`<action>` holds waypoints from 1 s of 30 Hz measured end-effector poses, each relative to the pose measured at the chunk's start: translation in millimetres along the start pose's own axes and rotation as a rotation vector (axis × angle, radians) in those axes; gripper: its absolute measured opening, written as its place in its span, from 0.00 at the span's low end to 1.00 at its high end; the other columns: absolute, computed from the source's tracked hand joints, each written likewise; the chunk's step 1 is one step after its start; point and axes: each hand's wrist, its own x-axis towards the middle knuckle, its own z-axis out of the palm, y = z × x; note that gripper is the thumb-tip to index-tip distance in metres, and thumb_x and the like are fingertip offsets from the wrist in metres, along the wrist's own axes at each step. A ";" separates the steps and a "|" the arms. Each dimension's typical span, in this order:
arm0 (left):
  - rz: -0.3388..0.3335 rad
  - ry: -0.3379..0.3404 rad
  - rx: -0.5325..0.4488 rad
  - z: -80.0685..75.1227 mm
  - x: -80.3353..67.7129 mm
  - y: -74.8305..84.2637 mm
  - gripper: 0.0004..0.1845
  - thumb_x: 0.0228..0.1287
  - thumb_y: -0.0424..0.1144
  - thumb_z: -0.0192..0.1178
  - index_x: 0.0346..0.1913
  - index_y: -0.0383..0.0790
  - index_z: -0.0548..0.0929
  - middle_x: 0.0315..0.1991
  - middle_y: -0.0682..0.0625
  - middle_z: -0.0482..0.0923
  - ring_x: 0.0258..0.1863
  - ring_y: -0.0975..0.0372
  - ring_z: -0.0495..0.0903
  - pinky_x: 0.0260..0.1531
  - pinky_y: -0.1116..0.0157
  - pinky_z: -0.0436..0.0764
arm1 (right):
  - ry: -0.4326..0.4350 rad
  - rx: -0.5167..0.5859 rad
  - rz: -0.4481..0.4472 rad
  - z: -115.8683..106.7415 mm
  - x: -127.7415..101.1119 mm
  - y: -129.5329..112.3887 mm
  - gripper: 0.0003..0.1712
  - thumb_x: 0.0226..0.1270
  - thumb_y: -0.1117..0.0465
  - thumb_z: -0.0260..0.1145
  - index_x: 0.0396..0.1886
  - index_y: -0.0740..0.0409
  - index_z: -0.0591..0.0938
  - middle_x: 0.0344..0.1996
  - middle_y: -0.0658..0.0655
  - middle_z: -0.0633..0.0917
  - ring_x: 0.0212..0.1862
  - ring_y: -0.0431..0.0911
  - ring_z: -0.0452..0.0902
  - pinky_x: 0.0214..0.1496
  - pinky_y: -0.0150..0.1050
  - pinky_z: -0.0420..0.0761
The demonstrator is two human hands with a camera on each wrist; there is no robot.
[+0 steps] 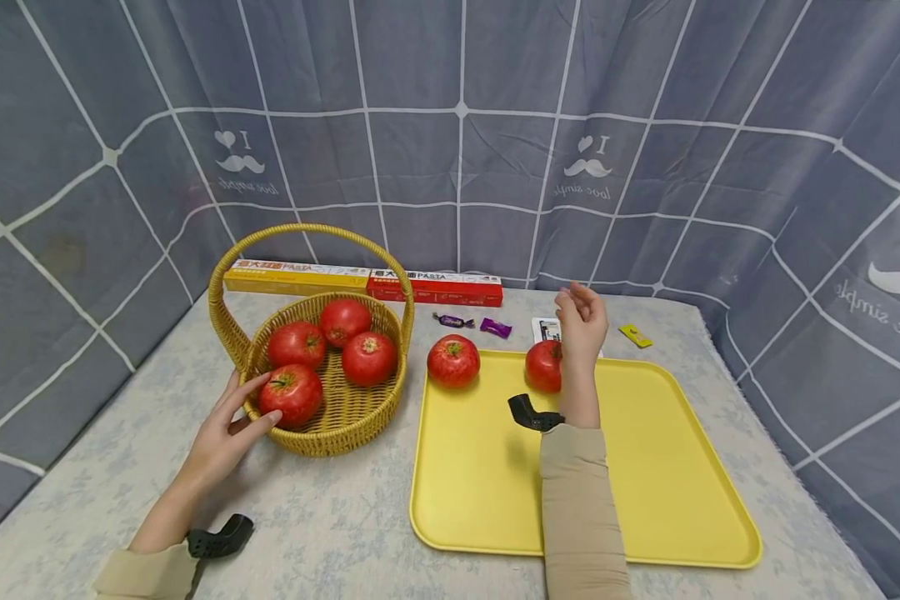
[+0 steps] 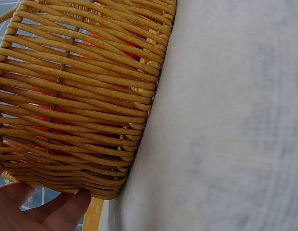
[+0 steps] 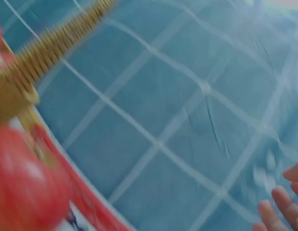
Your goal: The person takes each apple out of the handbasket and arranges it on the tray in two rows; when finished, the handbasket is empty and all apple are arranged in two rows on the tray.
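A woven basket with a tall handle stands on the left and holds several red apples. My left hand grips its left rim, thumb and index finger reaching over beside the nearest apple. In the left wrist view, other fingers press against the outer wicker wall. My right hand is raised above the far part of the yellow tray, fingers loosely bent and holding nothing. Beneath its wrist, an apple is partly covered; another apple sits at the tray's far left corner.
Behind the basket lie a yellow pasta box and a red pasta box. Purple wrapped candies, a printed card and a yellow packet lie beyond the tray. A grey checked curtain surrounds the table.
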 end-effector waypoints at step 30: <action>-0.011 -0.005 0.020 -1.9 1.4 2.2 0.31 0.66 0.40 0.58 0.70 0.39 0.62 0.74 0.40 0.31 0.70 0.41 0.41 0.43 0.87 0.61 | -0.947 -0.407 -0.241 129.7 -135.7 31.4 0.47 0.55 0.52 0.72 0.71 0.50 0.57 0.66 0.54 0.63 0.63 0.50 0.64 0.60 0.46 0.70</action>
